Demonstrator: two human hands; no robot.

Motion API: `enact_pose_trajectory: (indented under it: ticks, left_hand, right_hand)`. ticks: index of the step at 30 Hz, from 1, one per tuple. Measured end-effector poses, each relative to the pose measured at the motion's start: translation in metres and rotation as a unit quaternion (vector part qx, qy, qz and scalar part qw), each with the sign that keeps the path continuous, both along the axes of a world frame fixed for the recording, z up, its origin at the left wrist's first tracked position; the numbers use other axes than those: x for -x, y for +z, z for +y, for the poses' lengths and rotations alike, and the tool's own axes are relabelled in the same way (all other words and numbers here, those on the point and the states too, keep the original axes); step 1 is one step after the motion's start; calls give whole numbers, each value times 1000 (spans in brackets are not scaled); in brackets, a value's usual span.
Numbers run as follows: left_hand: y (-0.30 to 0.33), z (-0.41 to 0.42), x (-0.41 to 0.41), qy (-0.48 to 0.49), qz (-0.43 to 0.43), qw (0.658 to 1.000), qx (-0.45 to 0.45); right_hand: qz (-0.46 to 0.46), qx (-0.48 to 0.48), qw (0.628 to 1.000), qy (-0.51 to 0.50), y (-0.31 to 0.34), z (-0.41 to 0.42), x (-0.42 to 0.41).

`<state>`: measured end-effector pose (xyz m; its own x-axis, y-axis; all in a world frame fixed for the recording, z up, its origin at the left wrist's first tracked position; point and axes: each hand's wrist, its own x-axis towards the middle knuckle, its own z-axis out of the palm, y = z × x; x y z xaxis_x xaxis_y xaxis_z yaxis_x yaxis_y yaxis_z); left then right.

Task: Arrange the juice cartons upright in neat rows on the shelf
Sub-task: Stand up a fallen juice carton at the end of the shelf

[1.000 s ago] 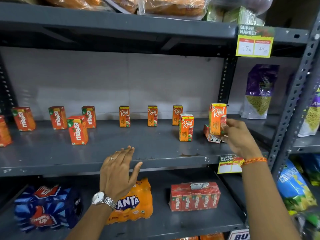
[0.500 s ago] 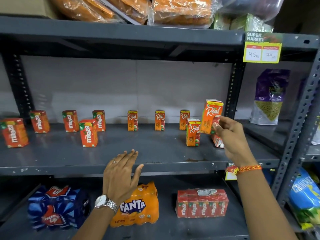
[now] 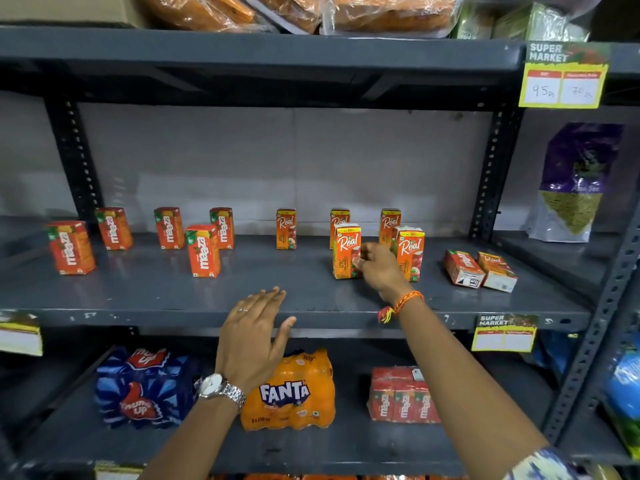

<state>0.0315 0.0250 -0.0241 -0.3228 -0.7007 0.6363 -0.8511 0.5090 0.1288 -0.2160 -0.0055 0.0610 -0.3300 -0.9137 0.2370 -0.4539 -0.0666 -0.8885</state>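
On the grey middle shelf [image 3: 242, 299], my right hand [image 3: 377, 268] grips an upright orange Real carton [image 3: 345, 251] that stands on the shelf in front of the back row. Another Real carton [image 3: 410, 252] stands just right of the hand. Three Real cartons line the back [image 3: 286, 229]. At the right, two cartons [image 3: 462, 269] [image 3: 497, 271] lie flat on their sides. Several red Maaza cartons [image 3: 203, 250] stand upright at the left. My left hand [image 3: 254, 336] hovers flat and open at the shelf's front edge, holding nothing.
The lower shelf holds a Thums Up pack [image 3: 145, 386], a Fanta pack [image 3: 289, 393] and a Maaza multipack [image 3: 401, 394]. Bagged goods fill the top shelf. A purple bag [image 3: 575, 181] stands in the right bay. A slotted upright [image 3: 491, 174] and price tags [image 3: 562, 77] edge the shelf.
My right hand has carried the Real carton leftward from the air near the right post and set it down on the shelf. The two flat cartons at the right are now uncovered. Left hand unchanged.
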Motion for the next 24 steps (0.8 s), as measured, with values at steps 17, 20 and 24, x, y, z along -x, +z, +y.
enact_pose_trajectory:
  ticks: [17,20,24]
  left_hand:
    - [-3,1,1,4,17,1000,-8]
    - [-3,-2,2,7,30,1000,-3]
    - [-7,-4,7,11,51,999,10]
  right_hand:
    - [77,155,981,-93,2,48,12]
    - [154,205,934,-247,1,78,52]
    - [235,111,870,-419,-2,87,94]
